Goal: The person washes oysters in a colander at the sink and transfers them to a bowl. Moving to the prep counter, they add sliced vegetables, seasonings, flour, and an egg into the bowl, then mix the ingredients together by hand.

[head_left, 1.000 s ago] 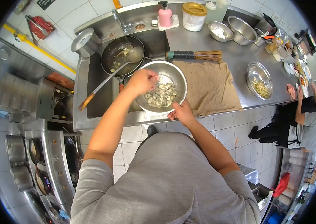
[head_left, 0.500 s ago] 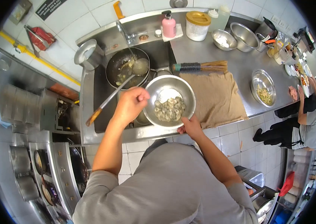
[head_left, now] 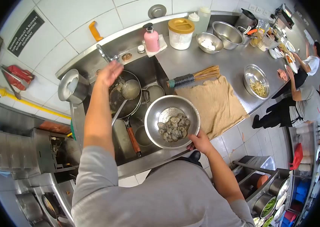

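At the sink [head_left: 156,70], head view; clock centred on the steel bowl [head_left: 153,125], 12 at the top of the view. Bowl held over the sink's front edge, mouth up; whether its underside also rests on that edge cannot be told. Contents: a clump of grey, glossy seafood pieces [head_left: 177,128], lying slightly towards 5 o'clock on the bowl's floor; exact kind unclear. Right hand [head_left: 200,142] at 4 o'clock: fingers grasping the bowl's rim, thumb at the edge, the others partly hidden beneath. Left hand [head_left: 109,72] at 10 o'clock: released, fingers extended, grasping nothing visible; just beside the faucet [head_left: 104,52], contact not determinable. Dark pan [head_left: 129,104] in the sink, also at 10 o'clock, partly covered by the left hand and forearm; ladle [head_left: 131,89] lying in it. Wooden handle [head_left: 133,140] at 8 o'clock; which vessel it belongs to, unclear. On the desk [head_left: 184,62]: stick brush [head_left: 194,76] with dark-wrapped grip at 1 o'clock; brown cloth [head_left: 214,104] at 2 o'clock, near the bowl; second bowl [head_left: 248,75] holding pale shreds farther out at 2 o'clock; pink pump bottle [head_left: 151,41] between 11 and 12; gold-lidded tub [head_left: 180,34] at 12. Two other people [head_left: 309,102] well apart, near 3 o'clock.
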### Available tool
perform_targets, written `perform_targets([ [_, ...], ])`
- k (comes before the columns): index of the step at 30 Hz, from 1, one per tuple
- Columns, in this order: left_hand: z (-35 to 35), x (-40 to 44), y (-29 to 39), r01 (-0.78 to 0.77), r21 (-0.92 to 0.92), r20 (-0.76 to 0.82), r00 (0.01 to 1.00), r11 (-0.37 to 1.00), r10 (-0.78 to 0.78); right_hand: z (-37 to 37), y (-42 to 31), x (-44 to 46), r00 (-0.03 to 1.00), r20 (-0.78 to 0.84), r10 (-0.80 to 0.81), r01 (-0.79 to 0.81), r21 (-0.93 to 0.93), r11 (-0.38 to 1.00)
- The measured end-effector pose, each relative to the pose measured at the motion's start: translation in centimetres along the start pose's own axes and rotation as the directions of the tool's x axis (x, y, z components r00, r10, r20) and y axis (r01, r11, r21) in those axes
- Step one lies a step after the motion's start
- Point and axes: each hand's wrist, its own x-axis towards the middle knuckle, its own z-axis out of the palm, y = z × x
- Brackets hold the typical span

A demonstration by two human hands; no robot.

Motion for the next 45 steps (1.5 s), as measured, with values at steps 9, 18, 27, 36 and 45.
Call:
perform_targets([
  [9,5.0,0.6,3.4,-0.072,0.011,-0.225,0.972,0.997,0.073,0.2,-0.2,-0.7,0.998,-0.024,-0.058,0.058,0.009,0.998],
  [18,2.2,-5.5,-0.2,0.023,-0.017,0.363,0.932,1.000,-0.015,-0.6,0.6,-0.1,0.995,0.052,-0.089,0.088,0.028,0.996],
  [27,14.9,-21.5,-14.8,-0.469,0.854,0.446,0.883,0.227,0.145,-1.7,1.6,1.0,0.987,0.137,-0.078,0.078,0.006,0.997],
  [36,17.1,-30.8,-19.9,-0.288,0.840,0.268,0.957,-0.459,-0.110,-2.3,2.1,1.4,0.991,0.137,-0.008,0.015,-0.050,0.999],
  [45,17.4,-27.5,-20.2,-0.431,0.878,0.414,0.902,-0.210,-0.123,-3.1,1.3,-0.6,0.944,0.242,-0.225,0.228,0.016,0.974],
])
